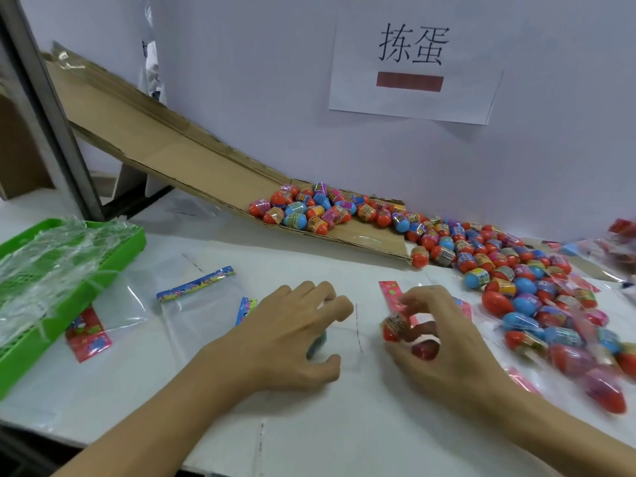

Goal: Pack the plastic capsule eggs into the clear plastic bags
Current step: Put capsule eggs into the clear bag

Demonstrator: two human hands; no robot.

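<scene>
Both forearms enter from the near edge. Right hand point(444, 332) pinches a red capsule egg point(394, 327) between curled fingertips, a second red egg point(425, 349) sitting under the palm. Left hand point(289, 333), fingers curled, rests on the clear bag point(347, 339) lying flat between the hands, apparently to pin it for loading; something blue shows beneath that palm, identity unclear. Bag mouth not discernible. Empty bags with printed headers point(196, 297) lie just left, within reach. Loose egg stock point(516, 280) is heaped to the right, fed by a cardboard chute point(192, 166) against the wall. Green basket point(51, 287) at far left holds crumpled clear film. Filled bags point(616, 246) at far right edge, blurred.
</scene>
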